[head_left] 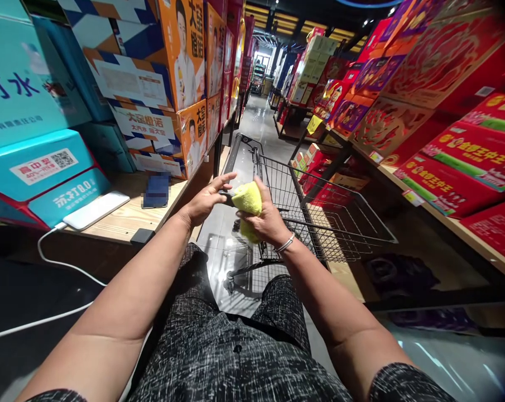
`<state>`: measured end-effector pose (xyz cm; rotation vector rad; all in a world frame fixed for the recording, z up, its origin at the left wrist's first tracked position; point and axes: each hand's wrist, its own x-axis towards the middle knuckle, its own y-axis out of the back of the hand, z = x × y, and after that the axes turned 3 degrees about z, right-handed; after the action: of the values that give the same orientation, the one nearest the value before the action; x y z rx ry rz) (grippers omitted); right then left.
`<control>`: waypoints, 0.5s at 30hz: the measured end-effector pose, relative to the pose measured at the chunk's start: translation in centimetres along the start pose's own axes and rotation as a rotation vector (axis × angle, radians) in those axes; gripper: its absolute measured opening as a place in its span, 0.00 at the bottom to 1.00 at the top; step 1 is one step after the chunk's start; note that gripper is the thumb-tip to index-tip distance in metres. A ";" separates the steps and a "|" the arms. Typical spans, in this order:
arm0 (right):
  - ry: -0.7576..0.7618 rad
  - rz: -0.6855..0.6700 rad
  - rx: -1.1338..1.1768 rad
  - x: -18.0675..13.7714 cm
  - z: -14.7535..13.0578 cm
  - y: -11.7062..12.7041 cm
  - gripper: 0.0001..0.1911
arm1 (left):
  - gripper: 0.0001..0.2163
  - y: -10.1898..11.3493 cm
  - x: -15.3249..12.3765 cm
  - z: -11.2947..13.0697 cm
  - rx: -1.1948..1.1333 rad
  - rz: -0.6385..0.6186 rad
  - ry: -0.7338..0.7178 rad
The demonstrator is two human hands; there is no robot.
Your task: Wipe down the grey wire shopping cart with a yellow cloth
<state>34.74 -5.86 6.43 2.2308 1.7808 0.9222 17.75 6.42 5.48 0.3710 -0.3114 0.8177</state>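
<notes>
1. The yellow cloth [249, 196] sits at the centre of the frame, bunched in the right hand [267, 219] and set against a dark bar [227, 197] beside the shopping cart [258, 167].
2. Working the cloth on the bar well seems to call for even, firm pressure — fabric wrapped round it, so the underside gets contact too.
3. A light brace from the left hand [207, 204] would probably steady the cart on its casters; the loose tail below the right hand is best gathered in.
4. The right grip is clamped on the cloth, with part bulging above the fingers and part hanging below.
5. The left grip, left of centre, is partly apart — fingers loosely spread, no cloth held, thumb close to the bar; whether it touches, I cannot tell.
</notes>
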 end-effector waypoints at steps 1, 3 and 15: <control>0.021 0.066 -0.164 0.0 0.0 0.4 0.47 | 0.28 0.0 0.1 0.0 -0.022 0.021 0.022; 0.057 0.128 -0.449 0.2 -0.1 0.6 0.42 | 0.31 0.0 0.3 -0.1 -0.034 0.053 0.051; 0.548 0.170 -0.980 -0.1 4.8 -1.6 0.27 | 0.47 -0.5 0.4 1.0 -0.326 0.139 0.168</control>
<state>36.03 -4.22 1.82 1.5457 0.8702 2.0173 18.25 5.96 6.44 -0.0248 -0.3095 0.9113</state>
